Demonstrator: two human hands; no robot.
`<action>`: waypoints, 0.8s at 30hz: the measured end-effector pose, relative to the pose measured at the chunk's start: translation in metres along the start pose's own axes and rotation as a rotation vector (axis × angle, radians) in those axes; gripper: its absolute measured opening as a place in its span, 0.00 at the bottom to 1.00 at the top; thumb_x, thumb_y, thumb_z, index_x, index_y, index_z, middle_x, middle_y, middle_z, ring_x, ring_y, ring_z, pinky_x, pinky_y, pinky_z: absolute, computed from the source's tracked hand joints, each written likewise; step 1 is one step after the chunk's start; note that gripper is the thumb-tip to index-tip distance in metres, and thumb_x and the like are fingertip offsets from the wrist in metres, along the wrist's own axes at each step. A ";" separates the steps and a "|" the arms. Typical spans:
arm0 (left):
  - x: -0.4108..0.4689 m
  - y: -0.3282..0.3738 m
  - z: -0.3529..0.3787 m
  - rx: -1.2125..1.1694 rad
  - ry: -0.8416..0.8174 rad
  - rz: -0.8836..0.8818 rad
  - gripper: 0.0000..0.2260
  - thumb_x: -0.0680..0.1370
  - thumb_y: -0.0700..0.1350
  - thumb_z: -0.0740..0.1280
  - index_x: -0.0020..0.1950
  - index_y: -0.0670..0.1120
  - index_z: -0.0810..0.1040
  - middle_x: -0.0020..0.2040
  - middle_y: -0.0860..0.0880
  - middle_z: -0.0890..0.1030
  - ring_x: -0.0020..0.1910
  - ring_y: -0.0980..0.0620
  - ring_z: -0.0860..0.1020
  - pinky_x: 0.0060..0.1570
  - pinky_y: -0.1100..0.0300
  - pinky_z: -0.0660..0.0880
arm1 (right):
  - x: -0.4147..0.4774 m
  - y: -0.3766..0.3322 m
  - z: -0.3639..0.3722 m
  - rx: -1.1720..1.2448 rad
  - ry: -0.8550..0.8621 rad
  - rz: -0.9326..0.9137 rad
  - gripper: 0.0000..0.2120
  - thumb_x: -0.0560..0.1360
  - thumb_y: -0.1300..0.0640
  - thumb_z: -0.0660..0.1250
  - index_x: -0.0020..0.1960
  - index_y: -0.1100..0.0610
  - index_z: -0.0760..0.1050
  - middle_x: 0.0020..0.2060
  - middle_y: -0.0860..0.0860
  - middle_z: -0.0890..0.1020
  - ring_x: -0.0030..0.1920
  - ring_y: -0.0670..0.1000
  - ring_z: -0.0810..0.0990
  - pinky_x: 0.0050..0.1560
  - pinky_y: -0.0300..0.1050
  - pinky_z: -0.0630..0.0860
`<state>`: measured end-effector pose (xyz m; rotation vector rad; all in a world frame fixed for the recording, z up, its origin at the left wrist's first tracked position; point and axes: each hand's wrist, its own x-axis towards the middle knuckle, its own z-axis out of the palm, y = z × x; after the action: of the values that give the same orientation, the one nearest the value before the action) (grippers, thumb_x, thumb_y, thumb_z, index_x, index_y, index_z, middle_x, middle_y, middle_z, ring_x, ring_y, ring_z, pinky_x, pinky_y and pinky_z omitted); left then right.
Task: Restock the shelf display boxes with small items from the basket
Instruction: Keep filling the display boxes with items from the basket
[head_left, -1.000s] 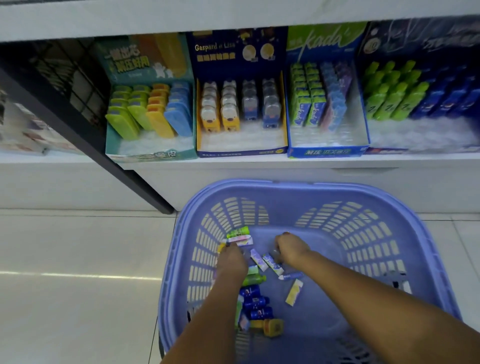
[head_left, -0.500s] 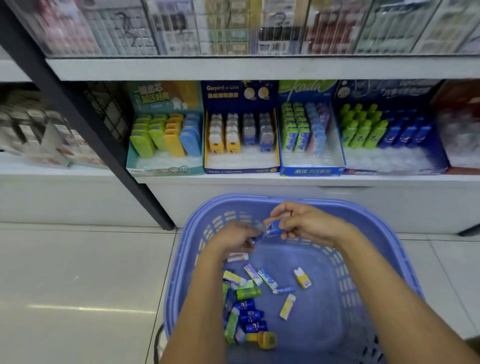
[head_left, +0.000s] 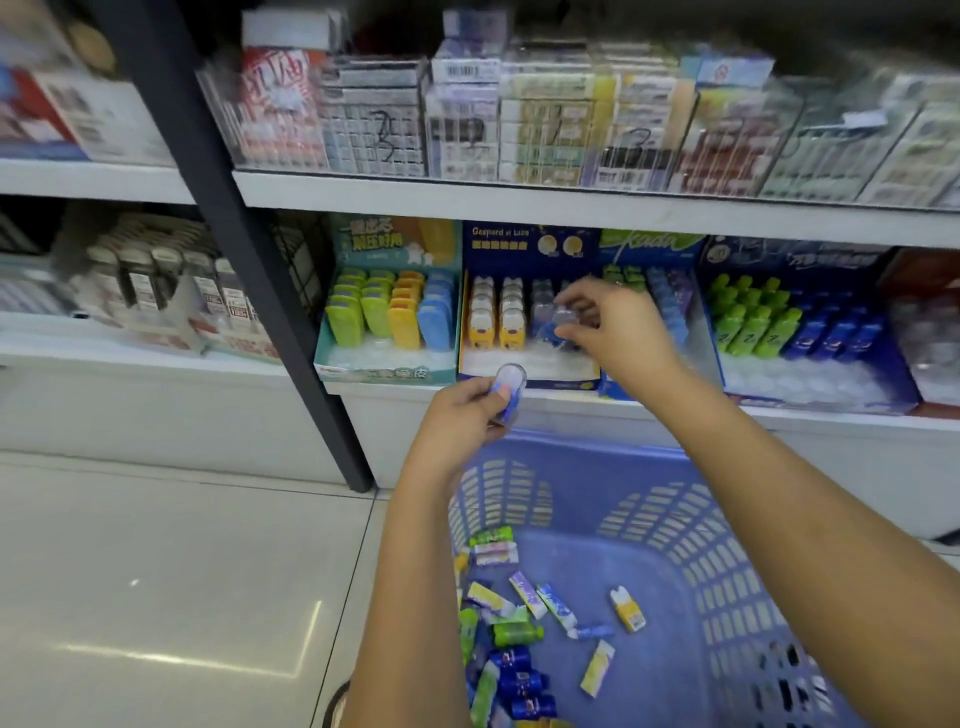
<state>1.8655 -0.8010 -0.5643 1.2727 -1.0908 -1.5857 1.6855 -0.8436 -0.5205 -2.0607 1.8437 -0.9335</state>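
A small blue item (head_left: 557, 326) was pinched in the curled fingers of the right hand (head_left: 613, 327). This hand was held inside the dark blue display box (head_left: 566, 385), at the blue row (head_left: 543, 304) on the box's right side, beside the yellow items (head_left: 493, 322). The picture was blurred there, so it could not be told if the item was set down. A second blue item (head_left: 510, 383) was gripped by the left hand (head_left: 462, 415), just below the box's front edge. It was held nearly upright, with its clear round top pointed up. The blue row lay up and to the right of it, and the right hand was nearer. Below the box, more small items (head_left: 519, 639) were left in the basket (head_left: 571, 457).
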 end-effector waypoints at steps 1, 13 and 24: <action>0.000 -0.001 -0.001 -0.012 0.020 0.001 0.08 0.80 0.39 0.62 0.57 0.39 0.77 0.42 0.45 0.78 0.46 0.48 0.78 0.49 0.59 0.77 | 0.008 0.002 0.005 -0.053 -0.023 -0.025 0.12 0.71 0.61 0.71 0.55 0.56 0.79 0.45 0.53 0.81 0.43 0.49 0.77 0.45 0.42 0.73; 0.007 0.005 -0.005 -0.120 0.110 0.079 0.12 0.79 0.37 0.64 0.61 0.36 0.75 0.51 0.40 0.79 0.51 0.46 0.78 0.56 0.54 0.77 | 0.046 0.010 0.016 -0.123 -0.178 0.025 0.13 0.67 0.58 0.76 0.51 0.56 0.82 0.48 0.52 0.83 0.41 0.44 0.75 0.45 0.36 0.70; 0.004 0.002 0.011 -0.087 0.179 0.139 0.11 0.77 0.40 0.67 0.59 0.42 0.78 0.45 0.46 0.81 0.44 0.52 0.79 0.41 0.67 0.79 | 0.025 0.006 0.016 -0.612 -0.153 -0.198 0.16 0.78 0.51 0.61 0.65 0.52 0.74 0.72 0.52 0.64 0.71 0.58 0.58 0.70 0.54 0.58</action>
<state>1.8545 -0.8041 -0.5623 1.2285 -0.9658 -1.3729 1.6902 -0.8725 -0.5286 -2.6070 2.0433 -0.2333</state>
